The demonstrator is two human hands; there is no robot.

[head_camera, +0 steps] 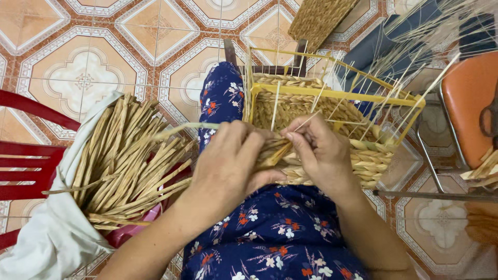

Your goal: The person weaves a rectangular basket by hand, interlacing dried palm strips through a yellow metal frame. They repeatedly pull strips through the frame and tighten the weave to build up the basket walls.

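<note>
On the lap, left hand (pixel 228 161) and right hand (pixel 316 150) pinch one strand (pixel 275 154) against the half-woven basket (pixel 316 129). Strand probably light, pliant, a bit brittle; best gripped near the weave. One basket on one yellow frame (pixel 337 94). One bundle (pixel 124 161) of spare strands at left, too many to count.

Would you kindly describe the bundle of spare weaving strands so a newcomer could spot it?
Start at the red plastic chair on the person's left. On it sits a white cloth holding the bundle of flat tan dried strands. Unlike the half-woven basket on the yellow frame, these lie loose and unbraided.
</note>
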